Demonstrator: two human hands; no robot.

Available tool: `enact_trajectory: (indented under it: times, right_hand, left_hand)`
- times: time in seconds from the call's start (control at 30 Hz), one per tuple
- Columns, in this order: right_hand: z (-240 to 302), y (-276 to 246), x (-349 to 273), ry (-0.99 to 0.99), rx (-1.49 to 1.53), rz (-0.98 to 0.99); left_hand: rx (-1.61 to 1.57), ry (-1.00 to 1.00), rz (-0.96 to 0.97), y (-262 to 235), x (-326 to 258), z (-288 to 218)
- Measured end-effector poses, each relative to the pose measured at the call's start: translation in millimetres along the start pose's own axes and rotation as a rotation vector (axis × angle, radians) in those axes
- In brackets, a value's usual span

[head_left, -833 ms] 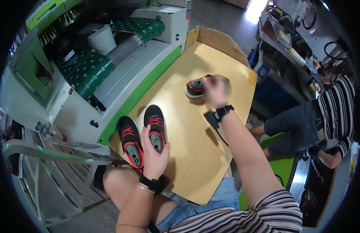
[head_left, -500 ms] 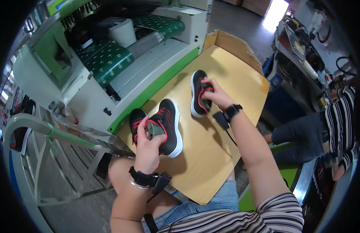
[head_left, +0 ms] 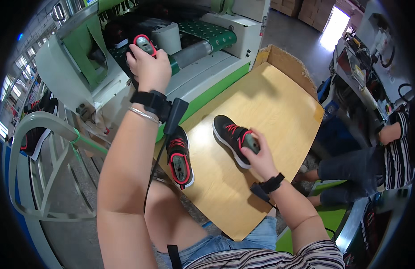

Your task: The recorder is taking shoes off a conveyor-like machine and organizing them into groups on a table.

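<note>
A striped shirt [head_left: 243, 260], blue denim shorts [head_left: 257, 236], 2 black cabled wristbands [head_left: 152, 103] and a silver bangle [head_left: 144, 114] are worn

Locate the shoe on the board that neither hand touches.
In the head view, the untouched shoe lies near the left edge of the board, left of the shoe in the right hand.

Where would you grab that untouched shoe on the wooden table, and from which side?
Likely by the heel collar of that shoe, coming down from above on the near side: the shoe sits on its sole, toe pointing away, with its opening facing up, so one could pinch the collar wall.
</note>
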State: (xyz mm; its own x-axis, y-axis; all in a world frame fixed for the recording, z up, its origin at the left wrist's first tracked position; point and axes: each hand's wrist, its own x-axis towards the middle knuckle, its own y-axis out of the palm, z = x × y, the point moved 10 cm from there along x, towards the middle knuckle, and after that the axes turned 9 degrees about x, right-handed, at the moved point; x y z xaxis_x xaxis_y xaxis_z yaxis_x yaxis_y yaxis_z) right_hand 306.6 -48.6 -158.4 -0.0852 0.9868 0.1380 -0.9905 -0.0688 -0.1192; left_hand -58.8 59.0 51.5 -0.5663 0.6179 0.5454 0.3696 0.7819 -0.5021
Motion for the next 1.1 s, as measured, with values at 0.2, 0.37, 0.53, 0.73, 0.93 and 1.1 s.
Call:
enact_trajectory:
  times: [0.2, 0.37, 0.53, 0.73, 0.93, 1.1]
  right_hand:
    - [94.1, -41.1, 78.2, -0.212, 0.163, -0.174]
    - [225.7, 2.9, 224.3, -0.744, -0.035, -0.180]
    - [159.7, 62.2, 330.2, -0.577, -0.687, -0.178]
    - [80.9, 94.2, 166.2, -0.502, -0.624, 0.339]
    - [-31.1, 68.5, -118.6, -0.154, -0.904, 0.796]
    - [-11.3, 64.9, -166.9, -0.021, -0.844, 0.705]
  left_hand:
    - [-0.671, -0.063, 0.506, -4.6, -78.7, -14.6]
    - [-0.357, 0.109, 0.999, -15.7, -231.5, 10.5]
    - [0.145, 0.222, 0.862, -33.6, -273.2, 33.5]
    - [-0.010, 0.030, 0.751, -25.2, -289.9, 93.6]
    - [-0.223, -0.052, 0.639, -21.6, -291.7, 86.9]
    - [-0.180, -0.118, 0.536, -4.0, -304.7, 91.7]
